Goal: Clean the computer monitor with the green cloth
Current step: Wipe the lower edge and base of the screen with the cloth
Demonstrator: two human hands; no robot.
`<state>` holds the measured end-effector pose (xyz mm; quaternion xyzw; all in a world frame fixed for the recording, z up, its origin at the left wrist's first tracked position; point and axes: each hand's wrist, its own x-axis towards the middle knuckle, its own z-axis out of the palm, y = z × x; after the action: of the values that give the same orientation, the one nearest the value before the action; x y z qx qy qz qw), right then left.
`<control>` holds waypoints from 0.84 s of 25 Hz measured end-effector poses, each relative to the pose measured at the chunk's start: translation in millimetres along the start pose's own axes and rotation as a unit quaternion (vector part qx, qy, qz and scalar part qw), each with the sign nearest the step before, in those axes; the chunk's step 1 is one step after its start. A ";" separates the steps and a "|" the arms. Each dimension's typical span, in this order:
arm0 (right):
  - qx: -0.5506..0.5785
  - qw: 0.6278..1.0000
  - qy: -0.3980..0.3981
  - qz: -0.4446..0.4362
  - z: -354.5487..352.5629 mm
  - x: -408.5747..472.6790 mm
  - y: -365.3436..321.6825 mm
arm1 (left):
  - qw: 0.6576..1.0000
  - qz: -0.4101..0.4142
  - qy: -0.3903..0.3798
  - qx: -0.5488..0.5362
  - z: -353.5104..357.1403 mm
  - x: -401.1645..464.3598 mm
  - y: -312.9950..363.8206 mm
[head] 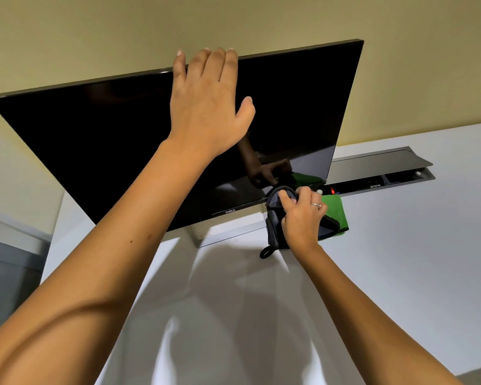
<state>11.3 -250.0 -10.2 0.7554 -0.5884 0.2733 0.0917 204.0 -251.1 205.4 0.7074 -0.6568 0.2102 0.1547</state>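
Note:
A black computer monitor (95, 140) with a dark screen stands on its silver stand (225, 232) on the white desk (400, 245). My left hand (208, 107) lies against the screen's upper middle, its fingers hooked over the top edge. My right hand (303, 215) is at the monitor's lower right corner and grips a grey pouch (274, 218) with a black loop. The green cloth (335, 209) lies on the desk just behind that hand, partly hidden by it and the pouch.
Behind the monitor an open cable tray (383, 173) with a raised lid is set into the desk, and a small red light shows in it. A yellowish wall rises behind. The desk's left edge drops to a grey floor area (11, 259).

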 end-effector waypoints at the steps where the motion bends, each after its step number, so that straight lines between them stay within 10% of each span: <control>1: 0.013 1.000 -0.013 0.004 -0.7 -2.2 -4.1 | 1.000 -0.003 0.003 0.005 0.9 -0.5 1.0; 8: 0.075 0.985 -0.079 -0.132 -6.2 -20.0 -10.8 | 0.999 -0.009 -0.016 0.038 4.8 0.3 1.1; 21: 0.065 0.996 -0.053 0.008 2.3 -18.9 -29.8 | 0.999 0.000 0.008 0.047 6.9 -18.5 -7.8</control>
<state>37.1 -226.5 -16.5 0.7683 -0.5796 0.2715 0.0088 211.5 -237.9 190.6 0.7120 -0.6452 0.2465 0.1263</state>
